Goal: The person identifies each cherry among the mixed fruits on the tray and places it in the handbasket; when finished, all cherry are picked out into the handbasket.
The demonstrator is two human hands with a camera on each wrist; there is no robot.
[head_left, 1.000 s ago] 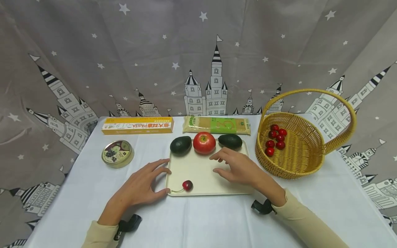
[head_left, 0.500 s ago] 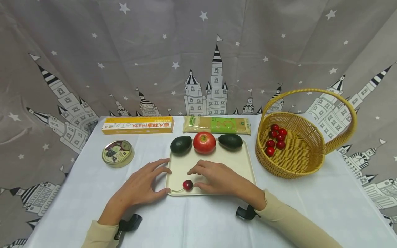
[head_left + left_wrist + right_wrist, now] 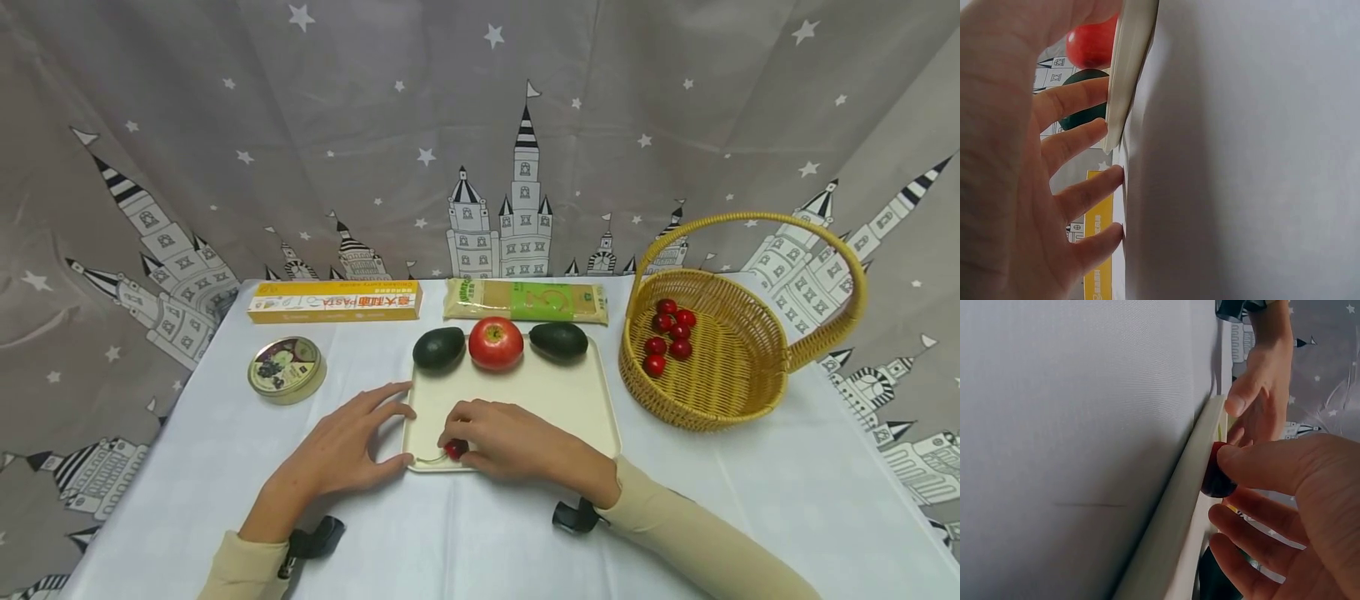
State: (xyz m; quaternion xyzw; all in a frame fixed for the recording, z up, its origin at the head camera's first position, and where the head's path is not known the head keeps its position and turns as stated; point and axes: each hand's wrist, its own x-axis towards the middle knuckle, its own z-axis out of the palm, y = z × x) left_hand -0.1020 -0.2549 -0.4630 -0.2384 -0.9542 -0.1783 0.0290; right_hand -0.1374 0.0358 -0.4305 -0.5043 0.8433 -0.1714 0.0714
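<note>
A dark red cherry point(image 3: 455, 449) with a pale stem lies at the near left corner of the cream tray point(image 3: 573, 396). My right hand point(image 3: 517, 437) pinches it between thumb and fingers; in the right wrist view the thumb presses on the cherry point(image 3: 1216, 478). At the tray's left edge my left hand point(image 3: 345, 446) has its fingers spread and touches the rim point(image 3: 1125, 75). Along the far side of the tray sit a red tomato-like fruit point(image 3: 496, 343) and two dark green avocados, one left point(image 3: 438, 348) and one right point(image 3: 558, 341).
To the right stands a yellow wicker basket point(image 3: 738, 408) with a tall handle and several cherries point(image 3: 665, 323) inside. A pasta box point(image 3: 333, 302) and a green-labelled noodle pack point(image 3: 525, 301) lie at the back. A round tin point(image 3: 285, 371) is at the left.
My right hand has moved left and toward me across the tray, and its fingers have closed round the cherry. The left hand has stayed at the tray's edge.
</note>
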